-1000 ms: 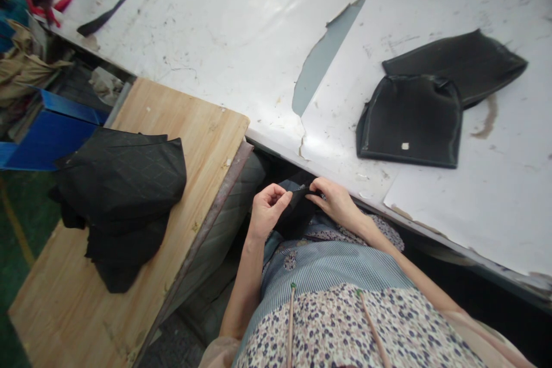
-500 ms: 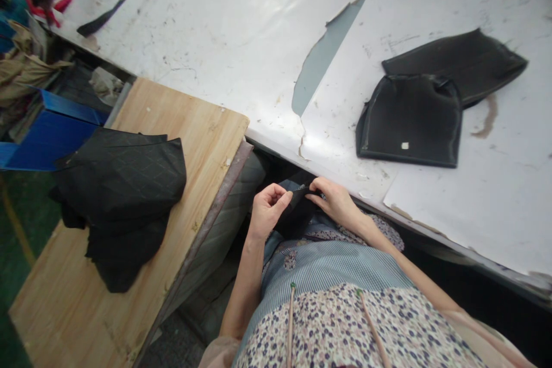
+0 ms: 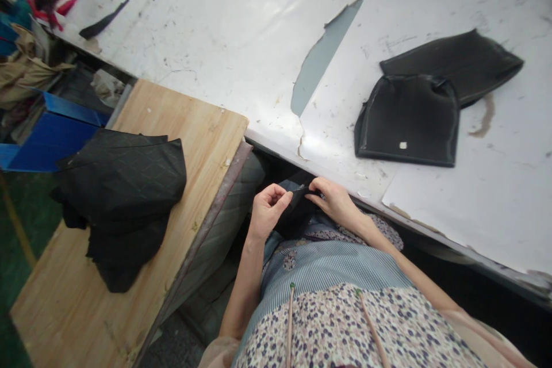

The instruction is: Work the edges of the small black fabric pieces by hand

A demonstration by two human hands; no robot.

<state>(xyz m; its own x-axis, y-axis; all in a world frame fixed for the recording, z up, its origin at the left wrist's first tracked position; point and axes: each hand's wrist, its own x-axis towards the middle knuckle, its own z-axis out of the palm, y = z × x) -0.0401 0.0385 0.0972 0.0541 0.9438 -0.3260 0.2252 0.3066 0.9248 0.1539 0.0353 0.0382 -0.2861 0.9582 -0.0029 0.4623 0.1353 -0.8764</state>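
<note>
The dark fabric piece (image 3: 295,215) is located over the wearer's lap, just below the near edge of the white surface (image 3: 194,29), with its lower part lost in shadow. By appearance it is judged light, thin and limp, unlikely to hold its shape unsupported; its edge seems pliable rather than brittle, and any slipperiness cannot be established. The sound place to take hold is the upper edge, at two spots close together, so that the short span between stays taut while the rest hangs. The left hand (image 3: 267,210) pinches that edge between thumb and forefinger, its other fingers curled in; the right hand (image 3: 334,200) nips it just beside, thumb below and forefinger above. Beneath lies striped clothing (image 3: 340,261). Farther out, on the surface to the right, a black pouch-like item (image 3: 407,118) bearing a small pale mark overlaps a second black item (image 3: 470,63). To the left, a wooden board (image 3: 207,126) carries a heap of black pieces (image 3: 129,184), some with a faint line pattern; a blue container (image 3: 56,135) stands beyond it.
</note>
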